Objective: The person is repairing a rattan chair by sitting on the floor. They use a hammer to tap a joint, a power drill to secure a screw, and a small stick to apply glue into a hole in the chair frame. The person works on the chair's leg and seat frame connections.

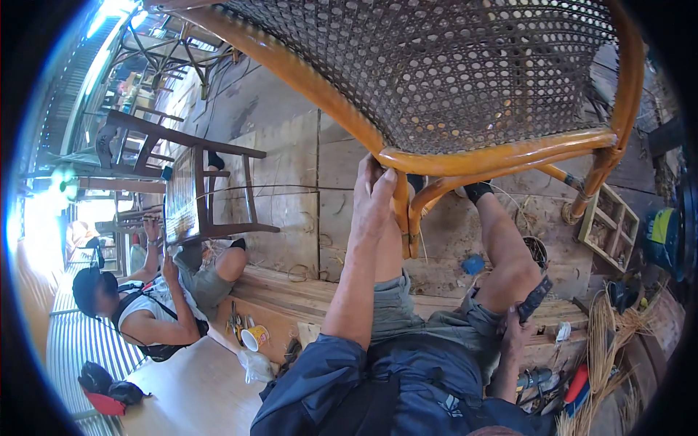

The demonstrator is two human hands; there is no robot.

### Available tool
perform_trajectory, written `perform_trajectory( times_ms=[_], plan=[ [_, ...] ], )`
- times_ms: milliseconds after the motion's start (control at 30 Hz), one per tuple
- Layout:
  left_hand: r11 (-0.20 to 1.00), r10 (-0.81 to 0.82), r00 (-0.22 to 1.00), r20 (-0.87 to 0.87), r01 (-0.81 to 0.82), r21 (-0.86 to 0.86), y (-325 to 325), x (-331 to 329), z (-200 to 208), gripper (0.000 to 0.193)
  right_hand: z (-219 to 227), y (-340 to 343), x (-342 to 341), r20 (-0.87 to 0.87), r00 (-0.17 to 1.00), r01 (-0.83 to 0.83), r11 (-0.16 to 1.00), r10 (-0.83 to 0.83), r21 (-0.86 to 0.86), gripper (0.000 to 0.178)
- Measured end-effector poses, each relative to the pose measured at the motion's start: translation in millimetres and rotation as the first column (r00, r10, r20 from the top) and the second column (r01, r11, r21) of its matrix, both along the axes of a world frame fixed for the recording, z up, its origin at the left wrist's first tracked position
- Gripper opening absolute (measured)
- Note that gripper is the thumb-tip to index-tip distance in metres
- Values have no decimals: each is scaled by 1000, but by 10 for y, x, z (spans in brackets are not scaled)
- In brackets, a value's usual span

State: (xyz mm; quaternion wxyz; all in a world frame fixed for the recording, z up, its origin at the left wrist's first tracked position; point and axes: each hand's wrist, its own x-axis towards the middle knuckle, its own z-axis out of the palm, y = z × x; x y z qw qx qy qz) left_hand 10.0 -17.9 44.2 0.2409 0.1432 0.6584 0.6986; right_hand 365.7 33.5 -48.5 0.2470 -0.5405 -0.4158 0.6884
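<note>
A glossy orange-brown rattan chair (502,156) with a dark woven cane panel (465,80) fills the upper right. My left hand (373,195) is closed around the chair's frame at the near corner, where a leg meets the rail. By my right knee, my right hand (515,328) grips a dark, elongated tool (536,299) pointing up and away; its exact kind is unclear. The tool is apart from the chair.
To the left a co-worker (156,309) handles a dark wooden chair (193,189). A yellow-and-white cup (254,338) stands on the bench near small tools. At right are a slatted wooden frame (612,227), a dark blue container (662,234) and bundled straw-coloured strands (602,349).
</note>
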Motion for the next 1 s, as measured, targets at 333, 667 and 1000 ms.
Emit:
perform_trajectory(
  times_ms=[333,667,1000],
  plan=[
    [1000,13,1000,-1,-13,13,15,56,70,51,4,39,-22,-1,1000,-3,1000,3,-21,5],
    [998,-1,991,134,-8,61,61,26,130,55,15,85,-54,10,1000,2,1000,-2,-26,11],
    [992,-119,989,87,121,-25,-70,-132,123,60,-28,99,-35,3,997,82,991,-82,-102,7]
  ],
)
